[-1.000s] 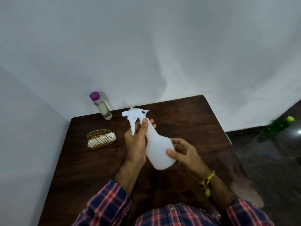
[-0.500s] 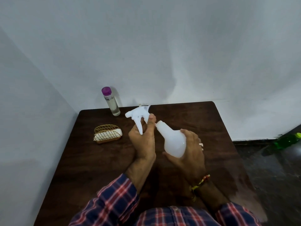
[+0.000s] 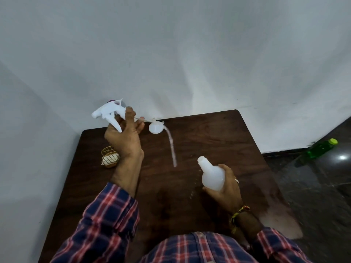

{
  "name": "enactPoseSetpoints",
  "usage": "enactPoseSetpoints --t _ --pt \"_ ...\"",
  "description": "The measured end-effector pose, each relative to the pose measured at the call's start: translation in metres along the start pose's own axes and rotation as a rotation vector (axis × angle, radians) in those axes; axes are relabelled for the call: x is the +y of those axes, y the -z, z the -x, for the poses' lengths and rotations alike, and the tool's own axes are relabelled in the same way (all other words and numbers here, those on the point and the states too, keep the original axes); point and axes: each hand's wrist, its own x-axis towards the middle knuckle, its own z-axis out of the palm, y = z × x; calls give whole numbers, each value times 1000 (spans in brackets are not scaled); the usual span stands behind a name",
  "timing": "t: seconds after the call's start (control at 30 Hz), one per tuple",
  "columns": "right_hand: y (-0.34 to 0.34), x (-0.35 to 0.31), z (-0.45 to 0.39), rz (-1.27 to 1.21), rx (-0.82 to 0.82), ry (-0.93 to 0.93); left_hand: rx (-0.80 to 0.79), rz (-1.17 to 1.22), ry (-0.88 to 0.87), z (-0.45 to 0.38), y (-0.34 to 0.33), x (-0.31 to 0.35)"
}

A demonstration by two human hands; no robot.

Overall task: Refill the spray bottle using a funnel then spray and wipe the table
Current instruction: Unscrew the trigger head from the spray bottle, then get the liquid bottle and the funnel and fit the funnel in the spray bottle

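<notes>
Spray head (image 3: pixel 109 112) w/ dip tube (image 3: pixel 171 147) is gripped in left hand (image 3: pixel 123 137) and held clear of the open-necked bottle (image 3: pixel 210 173), clasped tilted in right hand (image 3: pixel 226 188) over table (image 3: pixel 237 141), prob. freeing the neck for funnel (image 3: pixel 155 127) at far edge.

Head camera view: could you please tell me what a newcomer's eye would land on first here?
Most striking is the white spray head, lifted high at the table's far left in the left hand, its long dip tube trailing down over the dark wooden table. Next, the right hand grips the open, tilted white bottle at near right. A small white funnel lies by the far edge.
</notes>
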Motion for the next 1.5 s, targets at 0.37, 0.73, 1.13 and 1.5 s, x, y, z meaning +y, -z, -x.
enactPoseSetpoints --t 0.37,0.73,1.13,1.5 --pt "-15 -7 -21 52 -18 -108 278 -470 288 -5 85 -126" --pt "-46 0 -36 -38 -11 -152 393 -367 754 13 162 -184" --pt "-63 -2 -23 -29 113 -323 12 -1242 528 5 200 -170" --pt "-84 -33 2 -139 33 -825 -125 -1475 331 43 188 -154"
